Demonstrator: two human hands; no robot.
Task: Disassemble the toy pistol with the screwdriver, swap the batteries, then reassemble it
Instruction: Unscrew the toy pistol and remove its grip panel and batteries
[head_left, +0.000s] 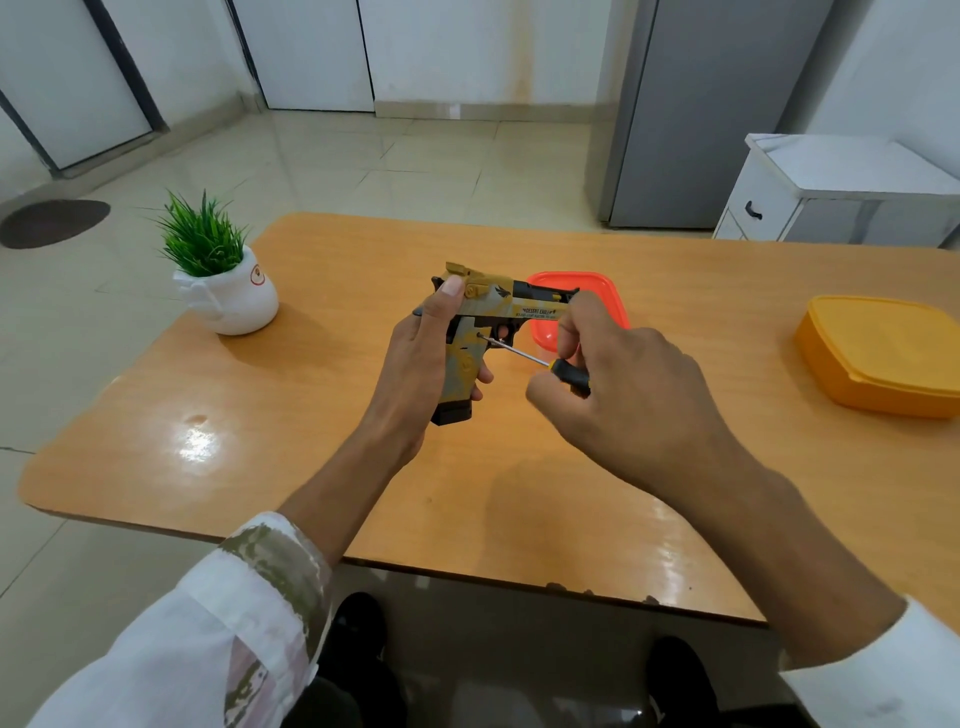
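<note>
A yellow, grey and black toy pistol (485, 322) is held above the middle of the wooden table (311, 415), barrel pointing right. My left hand (421, 364) grips it around the back of the grip, thumb up on the rear of the slide. My right hand (623, 384) holds a screwdriver (550, 366) with a black and yellow handle. Its thin metal shaft runs left and its tip touches the pistol's grip just behind the trigger. My right hand's fingers hide the muzzle end.
A red plastic container (605, 296) sits just behind the pistol. An orange lidded box (883, 353) lies at the table's right edge. A potted green plant (223, 280) in a white pot stands at the far left corner. A white cabinet (831, 192) stands beyond the table.
</note>
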